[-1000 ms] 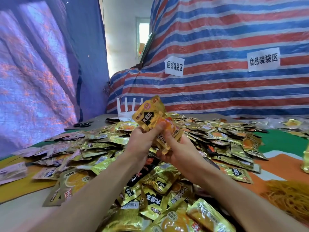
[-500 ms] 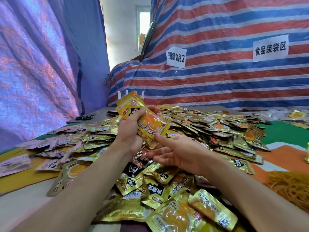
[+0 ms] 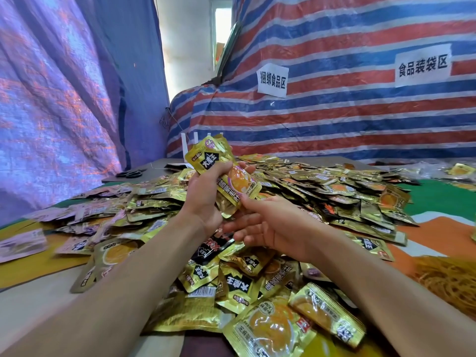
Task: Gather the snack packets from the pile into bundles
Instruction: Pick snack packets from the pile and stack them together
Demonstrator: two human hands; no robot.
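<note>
Above the sprawling pile of shiny gold foil snack packets (image 3: 296, 191), the left hand (image 3: 206, 197) grips a small stack of gold packets (image 3: 221, 173) tilted lengthwise, while the right hand (image 3: 268, 225), fingers open and empty, waits just below its lower end.

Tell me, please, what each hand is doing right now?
Left hand: closed around a bunch of snack packets.
Right hand: open, empty, palm up.

Scissors (image 3: 129, 173) lie left of, behind the packet pile (image 3: 257, 266).
</note>
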